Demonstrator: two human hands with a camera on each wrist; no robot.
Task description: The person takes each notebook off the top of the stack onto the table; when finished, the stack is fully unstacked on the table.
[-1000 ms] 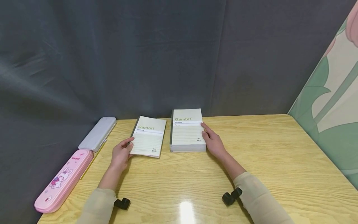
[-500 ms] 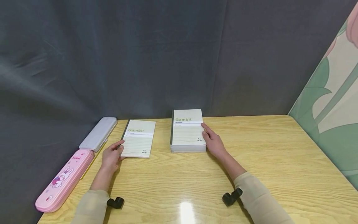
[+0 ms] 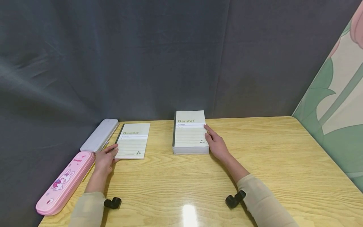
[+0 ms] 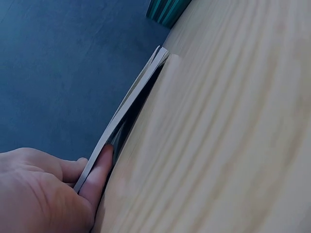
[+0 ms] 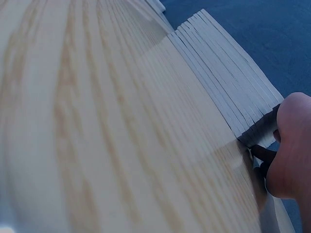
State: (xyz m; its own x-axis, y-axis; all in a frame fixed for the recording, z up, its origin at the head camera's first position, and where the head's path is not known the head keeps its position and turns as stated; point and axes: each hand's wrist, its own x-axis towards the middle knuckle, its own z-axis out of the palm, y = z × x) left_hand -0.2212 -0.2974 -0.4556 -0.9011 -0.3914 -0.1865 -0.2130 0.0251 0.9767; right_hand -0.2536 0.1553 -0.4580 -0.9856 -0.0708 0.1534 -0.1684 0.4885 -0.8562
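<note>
1. While pinching a single notebook (image 3: 133, 142) at its lower left side with the left hand (image 3: 104, 159), keeps the right hand (image 3: 217, 145) against the right side of a notebook stack (image 3: 189, 134).
2. On the left, grips with the thumb above the cover and a finger tucked underneath, as seen from the left wrist; holds that end tilted up off the counter (image 3: 170, 183), with a dark gap narrowing toward the far end. Cannot tell whether touching the wood there.
3. On the right, meets the edge of the top cover with forefinger and thumb, the forefinger extended, not wrapped around anything. Cannot tell how the lower fingers lie, being shadowed and partly hidden in the right wrist view.
4. Has the single notebook left of the stack, well apart from it, near the back of the counter. Shows "Gambit" on both covers, dark spines to the left.
5. Has a pink pencil case (image 3: 65, 184) and a pale case (image 3: 99, 135) end to end along the left, with a yellow pencil (image 3: 88, 172) alongside, partly covered by the left hand.
6. Backed by a dark curtain (image 3: 158, 63), with a leaf-patterned panel (image 3: 337, 119) at far right.
</note>
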